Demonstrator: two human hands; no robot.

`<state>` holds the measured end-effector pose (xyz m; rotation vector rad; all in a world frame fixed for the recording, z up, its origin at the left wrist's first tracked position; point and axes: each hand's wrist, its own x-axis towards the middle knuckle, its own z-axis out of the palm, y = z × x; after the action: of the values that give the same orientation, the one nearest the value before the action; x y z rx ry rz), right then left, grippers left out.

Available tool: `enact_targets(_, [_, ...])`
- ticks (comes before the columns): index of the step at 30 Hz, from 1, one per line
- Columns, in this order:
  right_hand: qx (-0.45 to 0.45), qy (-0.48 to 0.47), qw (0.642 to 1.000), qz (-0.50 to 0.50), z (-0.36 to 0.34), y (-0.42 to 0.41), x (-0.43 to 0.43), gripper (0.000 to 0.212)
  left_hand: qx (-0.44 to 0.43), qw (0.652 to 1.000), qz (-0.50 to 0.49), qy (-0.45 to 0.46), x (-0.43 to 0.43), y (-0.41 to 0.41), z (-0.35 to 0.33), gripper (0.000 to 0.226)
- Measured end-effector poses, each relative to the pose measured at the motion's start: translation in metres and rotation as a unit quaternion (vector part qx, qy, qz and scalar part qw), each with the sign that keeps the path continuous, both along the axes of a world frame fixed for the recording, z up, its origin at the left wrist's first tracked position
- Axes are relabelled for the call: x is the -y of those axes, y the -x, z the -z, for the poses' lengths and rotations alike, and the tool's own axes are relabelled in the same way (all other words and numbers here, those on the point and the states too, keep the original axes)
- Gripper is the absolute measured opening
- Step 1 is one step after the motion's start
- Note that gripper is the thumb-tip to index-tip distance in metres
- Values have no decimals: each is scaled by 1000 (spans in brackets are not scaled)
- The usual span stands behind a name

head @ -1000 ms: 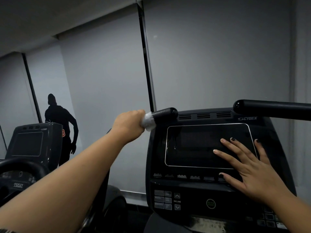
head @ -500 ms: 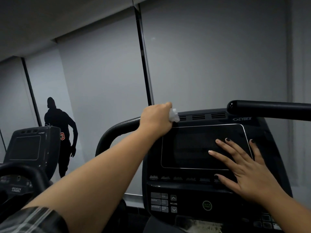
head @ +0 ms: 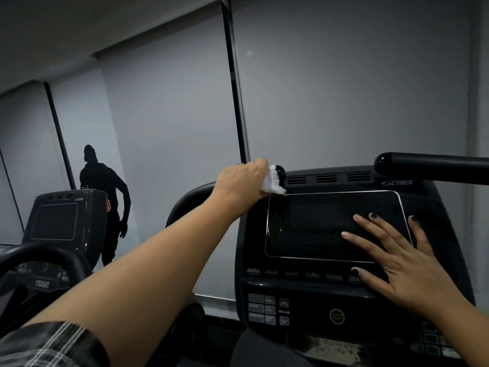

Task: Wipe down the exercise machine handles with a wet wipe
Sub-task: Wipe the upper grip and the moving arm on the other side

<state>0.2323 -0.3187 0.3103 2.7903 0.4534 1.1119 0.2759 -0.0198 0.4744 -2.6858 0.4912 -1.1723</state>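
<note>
1. Two hands on the machine. Left hand (head: 243, 184) clenched round the wet wipe (head: 274, 182), bunched against the rounded end of the left handle (head: 189, 201), just above the top corner of the screen (head: 317, 226).
2. Right hand (head: 412, 263) flat and relaxed, fingers spread on the screen, gripping nothing. Probably just bracing.
3. Wipe: soft, limp, featherweight, likely slick with moisture. Easy to tear or ball up, so best spread across the palm and wrapped round the bar rather than pinched at a corner.
4. Handle: stiff, smooth, glossy black, looks fixed to the frame, so no give expected. Likely slippery once damp; worth squeezing firmly and twisting while sliding along.
5. Right handle (head: 434, 166) sticking out above the console, well apart from the wipe, no hand on it. Can't tell from here whether wiped yet.
6. Watch for drips onto the screen and the buttons (head: 264, 309) below.
</note>
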Motion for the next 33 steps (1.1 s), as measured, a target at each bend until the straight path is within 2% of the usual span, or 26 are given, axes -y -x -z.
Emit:
enact_targets(2, [-4,1,1000,4,-1,1,0,66,8,1000,-24,19,-25,1,6,55])
enact_targets(5, [-6,3,1000,11,0,0,-1,66,22,996,-58,57,-70,0,16,43])
enact_targets(9, [-8,3,1000,17,-1,2,-2,67,-7,980,-97,176,-114,3,35,35])
enact_targets(12, [-5,3,1000,21,-1,4,-3,67,-52,970,-76,227,-119,5,42,49])
enact_targets(16, [-8,3,1000,22,-3,5,-4,68,-106,977,18,185,-121,20,44,93])
enact_targets(18, [-8,5,1000,21,-3,5,-4,68,-140,972,52,181,-126,27,44,98])
enact_targets(22, [-7,-1,1000,16,-3,5,-4,67,-136,979,37,149,-132,26,40,70])
enact_targets(25, [-8,-1,1000,15,-2,4,-3,67,-114,974,25,195,-131,21,36,62])
enact_targets(27, [-8,-1,1000,11,-2,3,-3,67,-92,973,1,210,-125,16,31,47])
enact_targets(30, [-3,2,1000,10,0,0,-2,67,-60,988,-45,131,-111,10,24,31])
enact_targets(33, [6,2,1000,9,0,-1,-1,67,-23,996,-17,89,-98,10,21,27])
